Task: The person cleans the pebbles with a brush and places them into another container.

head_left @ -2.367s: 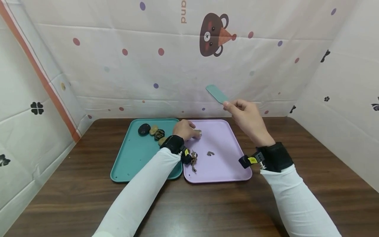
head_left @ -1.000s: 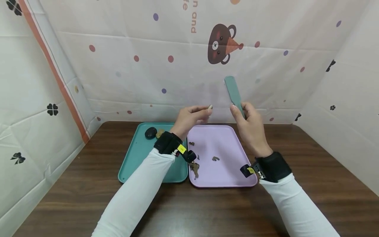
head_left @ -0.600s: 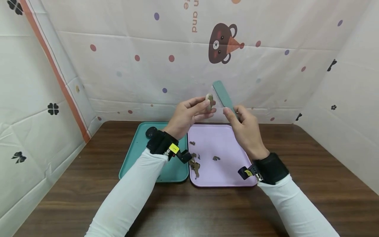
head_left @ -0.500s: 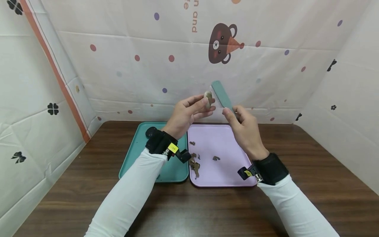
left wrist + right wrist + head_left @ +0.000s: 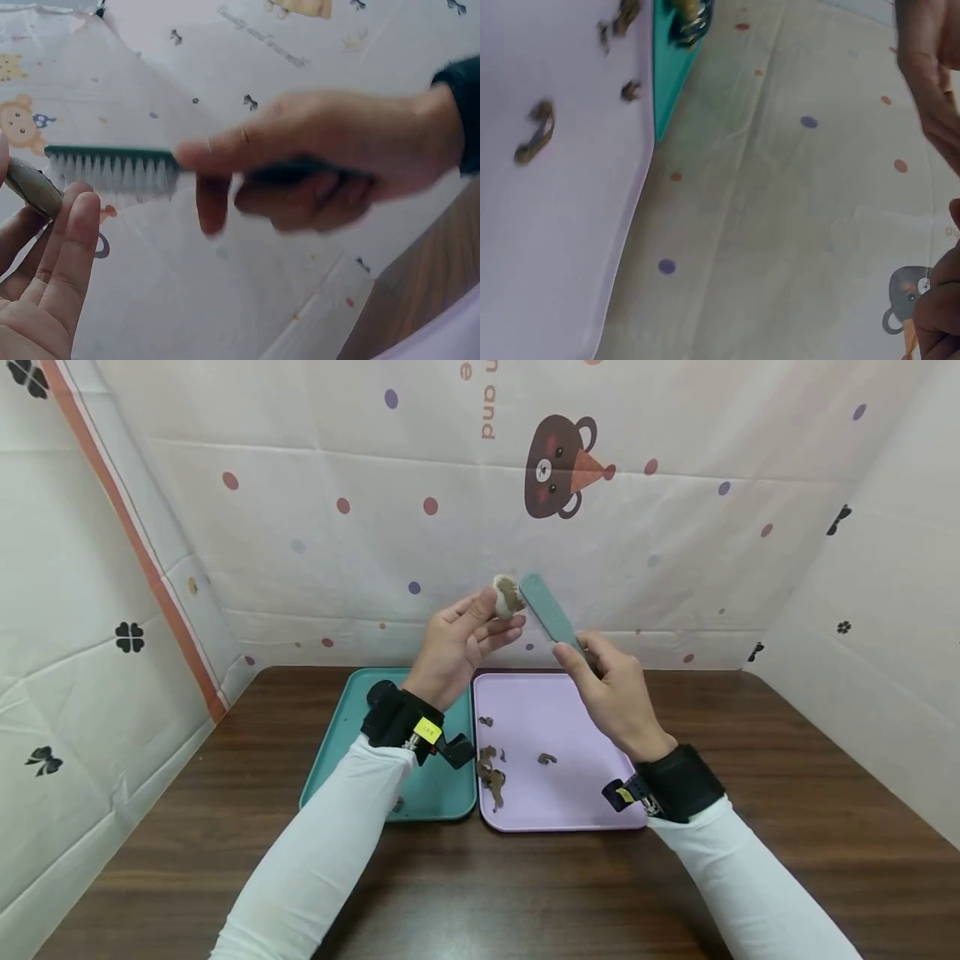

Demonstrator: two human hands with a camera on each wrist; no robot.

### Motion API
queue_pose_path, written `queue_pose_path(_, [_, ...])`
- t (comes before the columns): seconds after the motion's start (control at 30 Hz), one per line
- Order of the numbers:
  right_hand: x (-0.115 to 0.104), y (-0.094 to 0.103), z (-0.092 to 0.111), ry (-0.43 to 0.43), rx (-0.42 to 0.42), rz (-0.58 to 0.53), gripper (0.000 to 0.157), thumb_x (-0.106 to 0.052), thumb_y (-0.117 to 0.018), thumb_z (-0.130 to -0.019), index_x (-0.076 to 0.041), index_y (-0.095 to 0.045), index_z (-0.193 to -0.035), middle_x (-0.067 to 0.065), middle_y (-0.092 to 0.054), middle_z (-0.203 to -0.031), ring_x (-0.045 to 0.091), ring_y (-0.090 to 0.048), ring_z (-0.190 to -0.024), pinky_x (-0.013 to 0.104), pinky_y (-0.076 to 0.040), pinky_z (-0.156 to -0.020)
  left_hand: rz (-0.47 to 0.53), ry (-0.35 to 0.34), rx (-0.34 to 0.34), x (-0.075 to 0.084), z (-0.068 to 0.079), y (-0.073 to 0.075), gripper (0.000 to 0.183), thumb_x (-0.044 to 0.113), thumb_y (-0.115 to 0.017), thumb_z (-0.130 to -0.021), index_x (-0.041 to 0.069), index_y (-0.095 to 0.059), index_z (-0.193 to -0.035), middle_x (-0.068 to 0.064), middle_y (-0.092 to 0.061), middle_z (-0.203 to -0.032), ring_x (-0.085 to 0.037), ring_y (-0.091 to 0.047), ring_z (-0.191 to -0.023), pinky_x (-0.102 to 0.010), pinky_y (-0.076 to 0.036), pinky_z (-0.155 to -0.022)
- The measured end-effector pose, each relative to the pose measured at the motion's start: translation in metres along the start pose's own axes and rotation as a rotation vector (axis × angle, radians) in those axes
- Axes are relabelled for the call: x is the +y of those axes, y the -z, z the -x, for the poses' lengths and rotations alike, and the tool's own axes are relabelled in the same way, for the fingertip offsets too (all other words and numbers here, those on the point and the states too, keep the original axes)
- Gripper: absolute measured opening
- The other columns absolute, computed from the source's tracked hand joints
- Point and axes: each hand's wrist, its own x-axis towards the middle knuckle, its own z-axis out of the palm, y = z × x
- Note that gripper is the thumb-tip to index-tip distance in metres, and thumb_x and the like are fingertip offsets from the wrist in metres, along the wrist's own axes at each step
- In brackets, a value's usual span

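Note:
My left hand (image 5: 453, 647) pinches a pale roundish stone (image 5: 507, 596) between thumb and fingers, raised above the trays. A brownish-green patch covers part of the stone's face. In the right hand (image 5: 621, 700) is a teal brush (image 5: 546, 608), gripped by its handle with the head angled up and left. The left wrist view shows white bristles (image 5: 120, 174) close beside the stone (image 5: 34, 187) and the left fingertips; whether they touch the stone I cannot tell. In the right wrist view both hands are only partly in frame, at the right edge.
On the dark wooden table (image 5: 540, 893), a lilac tray (image 5: 585, 785) bears several brown crumbly bits (image 5: 492, 777). Left of it lies a teal tray (image 5: 330, 760), partly behind the left arm; a dark patterned stone (image 5: 691, 28) is in it. A printed cloth rises behind.
My left hand has lifted the stone from the lilac tray and turned its brownish patch toward the head camera. The right hand has brought the brush leftward, near the stone.

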Motion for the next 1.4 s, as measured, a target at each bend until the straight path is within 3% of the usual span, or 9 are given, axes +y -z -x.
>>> queue_pose_path(0.2, [-0.0052, 0.0007, -0.0005, 0.029, 0.008, -0.034, 0.031, -0.030, -0.062, -0.111, -0.002, -0.070, -0.122, 0.003, -0.039, -0.069, 0.019, -0.036, -0.058, 0.030, -0.026, -0.050, -0.064, -0.002, -0.037, -0.0009, 0.0008, -0.0019, 0.038, 0.014, -0.052, -0.114, -0.009, -0.059, -0.143, -0.015, -0.071, -0.118, -0.020, -0.073, -0.101, -0.042, -0.057, -0.105])
queue_pose_path(0.3, [-0.0039, -0.0002, -0.0004, 0.024, -0.002, -0.023, 0.028, -0.027, -0.063, -0.111, -0.002, -0.069, -0.123, 0.003, -0.043, -0.072, 0.019, -0.040, -0.061, 0.029, -0.029, -0.052, -0.049, -0.010, -0.008, -0.0011, 0.0008, -0.0021, 0.038, 0.015, -0.053, -0.114, -0.009, -0.060, -0.142, -0.011, -0.072, -0.114, -0.019, -0.073, -0.099, -0.041, -0.058, -0.103])
queue_pose_path(0.5, [-0.0014, -0.0018, -0.0001, 0.121, -0.019, 0.025, 0.032, -0.026, -0.066, -0.109, 0.002, -0.067, -0.124, 0.004, -0.048, -0.073, 0.019, -0.045, -0.059, 0.027, -0.034, -0.050, -0.048, -0.023, 0.029, -0.0026, 0.0023, -0.0005, 0.036, 0.014, -0.053, -0.114, -0.009, -0.062, -0.140, -0.010, -0.072, -0.110, -0.019, -0.073, -0.095, -0.040, -0.060, -0.101])
queue_pose_path(0.7, [0.0021, -0.0007, -0.0003, 0.015, 0.024, 0.015, 0.030, -0.028, -0.063, -0.111, -0.001, -0.070, -0.122, 0.002, -0.042, -0.069, 0.016, -0.037, -0.057, 0.028, -0.028, -0.049, -0.026, -0.020, 0.019, -0.0042, 0.0031, -0.0025, 0.033, 0.014, -0.054, -0.113, -0.008, -0.063, -0.137, -0.014, -0.074, -0.115, -0.018, -0.074, -0.095, -0.038, -0.060, -0.100])
queue_pose_path(0.83, [-0.0010, -0.0013, 0.0009, 0.057, -0.014, -0.037, 0.028, -0.027, -0.062, -0.111, -0.002, -0.069, -0.121, 0.002, -0.042, -0.068, 0.017, -0.037, -0.055, 0.028, -0.028, -0.048, -0.020, -0.052, 0.043, -0.0037, 0.0028, -0.0039, 0.035, 0.013, -0.053, -0.114, -0.009, -0.061, -0.139, -0.009, -0.072, -0.111, -0.017, -0.073, -0.097, -0.036, -0.061, -0.098])
queue_pose_path(1.03, [0.0028, -0.0033, 0.0029, 0.041, -0.005, -0.011, 0.033, -0.032, -0.060, -0.112, -0.002, -0.069, -0.124, -0.001, -0.041, -0.067, 0.014, -0.038, -0.055, 0.026, -0.028, -0.048, -0.019, 0.004, 0.025, -0.0058, 0.0022, -0.0055, 0.036, 0.014, -0.052, -0.114, -0.009, -0.060, -0.141, -0.008, -0.071, -0.110, -0.017, -0.073, -0.096, -0.038, -0.060, -0.101])
queue_pose_path(1.4, [0.0017, -0.0051, 0.0008, 0.039, -0.019, -0.006, 0.037, -0.034, -0.059, -0.112, -0.002, -0.069, -0.127, -0.001, -0.040, -0.066, 0.015, -0.037, -0.054, 0.027, -0.028, -0.048, 0.002, 0.017, 0.029, -0.0078, 0.0029, -0.0039, 0.035, 0.014, -0.050, -0.114, -0.007, -0.061, -0.140, -0.010, -0.070, -0.112, -0.017, -0.072, -0.095, -0.038, -0.060, -0.101])
